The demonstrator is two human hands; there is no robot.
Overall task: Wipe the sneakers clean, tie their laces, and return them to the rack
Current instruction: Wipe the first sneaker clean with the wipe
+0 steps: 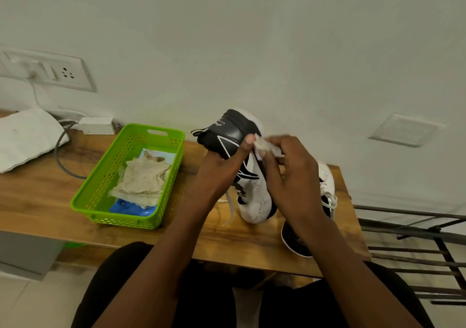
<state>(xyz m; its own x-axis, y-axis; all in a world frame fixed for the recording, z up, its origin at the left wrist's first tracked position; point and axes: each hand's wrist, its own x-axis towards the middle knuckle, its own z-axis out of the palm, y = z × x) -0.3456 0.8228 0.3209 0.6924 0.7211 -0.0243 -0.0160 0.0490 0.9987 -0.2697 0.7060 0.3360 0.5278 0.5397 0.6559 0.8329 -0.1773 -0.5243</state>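
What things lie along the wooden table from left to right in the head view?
Crumpled white cloth → white power adapter → green plastic basket → held black-and-white sneaker → second white sneaker → dark metal rack.

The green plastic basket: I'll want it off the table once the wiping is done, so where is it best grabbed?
Probably by the slot handle in the far short wall of the green plastic basket, reaching from above; a matching near handle isn't clear. The rim flares outward and stands free of the crumpled used wipes inside, so fingers can hook it. The perforated side walls look thin.
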